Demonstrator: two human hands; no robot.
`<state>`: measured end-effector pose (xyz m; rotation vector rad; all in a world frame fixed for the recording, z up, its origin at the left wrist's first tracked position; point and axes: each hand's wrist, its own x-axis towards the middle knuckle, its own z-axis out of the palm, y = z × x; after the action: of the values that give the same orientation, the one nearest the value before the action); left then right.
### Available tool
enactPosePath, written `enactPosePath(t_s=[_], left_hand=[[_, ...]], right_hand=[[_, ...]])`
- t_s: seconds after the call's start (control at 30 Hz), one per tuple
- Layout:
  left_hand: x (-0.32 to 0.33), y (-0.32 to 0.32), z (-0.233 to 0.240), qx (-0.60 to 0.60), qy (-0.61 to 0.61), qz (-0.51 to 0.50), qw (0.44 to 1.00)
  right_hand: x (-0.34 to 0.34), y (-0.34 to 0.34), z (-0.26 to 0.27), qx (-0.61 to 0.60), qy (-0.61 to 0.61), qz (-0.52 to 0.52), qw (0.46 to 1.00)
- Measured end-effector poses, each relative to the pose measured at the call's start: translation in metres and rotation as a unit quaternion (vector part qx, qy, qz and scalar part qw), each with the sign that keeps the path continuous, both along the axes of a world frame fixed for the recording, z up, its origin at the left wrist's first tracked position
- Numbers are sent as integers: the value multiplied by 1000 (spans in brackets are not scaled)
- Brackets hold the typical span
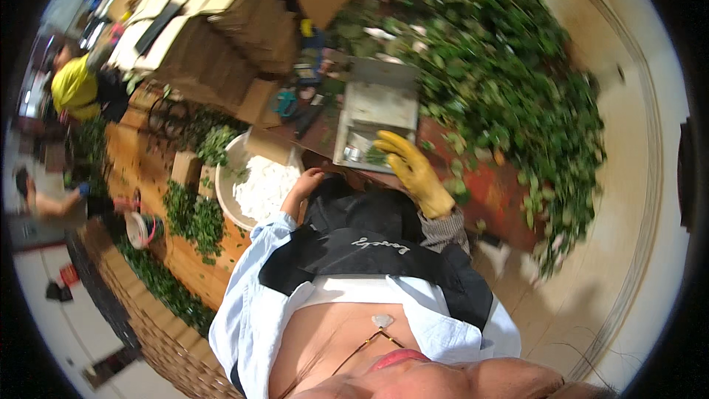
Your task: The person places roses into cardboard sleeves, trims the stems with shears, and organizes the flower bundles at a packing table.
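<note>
My left hand (308,184) is bare, with its fingers partly curled, beside a round cream tub (224,199) at the table's front edge. Many white pieces (266,185) fill the tub; what they are I cannot tell. I cannot tell whether those fingers hold anything. A yellow glove covers my right hand (418,177). Its fingers reach over the near right corner of a shallow grey-white tray (376,105), thumb apart, nothing seen in them. Green leaf bits and a small shiny object lie in the tray's near compartment. To the right spreads a large heap of leafy cut stems (498,83) with some pale pink blooms.
Stacked cardboard sheets (221,39) stand at the back left. Teal-handled scissors (285,102) lie near the tray. On the orange floor are leaf piles (194,221) and a bucket (141,230). A person in a yellow top (76,86) and another person's arm (61,202) appear at far left.
</note>
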<state>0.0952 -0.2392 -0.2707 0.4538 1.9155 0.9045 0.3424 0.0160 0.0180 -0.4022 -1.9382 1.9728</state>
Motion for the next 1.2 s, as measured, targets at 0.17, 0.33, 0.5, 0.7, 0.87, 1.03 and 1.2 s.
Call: enactPosePath(t_s=[0.17,0.33,0.5,0.7,0.87,1.03,1.2], left_hand=[[-52,26,197,37,35,-240,970],[-154,46,471,220,113,-161,956],[-356,150,552,112,754,-104,639],[-541,238,490,-288,760,-282,510],[-595,204,467,-136,735,-275,605],[-560,201,513,-65,686,-288,665],[-588,224,527,-174,915,-185,313]], right_hand=[[-73,16,15,166,2,-183,969],[-106,26,-39,486,-206,-296,796],[-123,22,-28,486,-282,-322,762],[-127,18,-23,473,-302,-346,752],[-133,19,-25,476,-281,-345,758],[-129,17,-28,474,-304,-349,749],[-129,19,-26,467,-307,-330,761]])
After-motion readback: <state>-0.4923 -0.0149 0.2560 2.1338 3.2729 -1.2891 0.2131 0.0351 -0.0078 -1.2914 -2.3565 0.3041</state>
